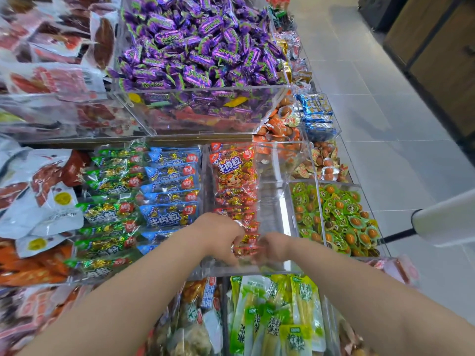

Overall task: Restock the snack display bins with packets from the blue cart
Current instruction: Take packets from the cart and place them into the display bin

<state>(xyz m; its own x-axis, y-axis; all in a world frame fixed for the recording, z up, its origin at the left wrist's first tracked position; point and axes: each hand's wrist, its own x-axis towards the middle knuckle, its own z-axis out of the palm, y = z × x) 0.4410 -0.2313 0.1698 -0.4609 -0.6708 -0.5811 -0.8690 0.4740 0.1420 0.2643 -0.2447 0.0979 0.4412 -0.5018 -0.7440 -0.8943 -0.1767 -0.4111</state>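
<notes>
The red beef-cube packets (245, 246) sit at the 6 o'clock end of the clear acrylic bin (272, 201). The left hand (221, 236) and the right hand (273, 246) both grasp them with curled fingers. The row toward 12 o'clock has no support at 3 o'clock, where the bin is bare, so an unbraced release would likely topple packets sideways.

Long clear bin (273, 209), open-topped, narrow end nearest. Red beef-cube packets (232, 176), glossy with gold-wrapped pieces inside, overlapped in a single row along the bin's left wall, far end to near end. Right side bare. Nearest packet (244, 246) crumpled at the near end, gripped by left hand (221, 235) and right hand (273, 246).
</notes>
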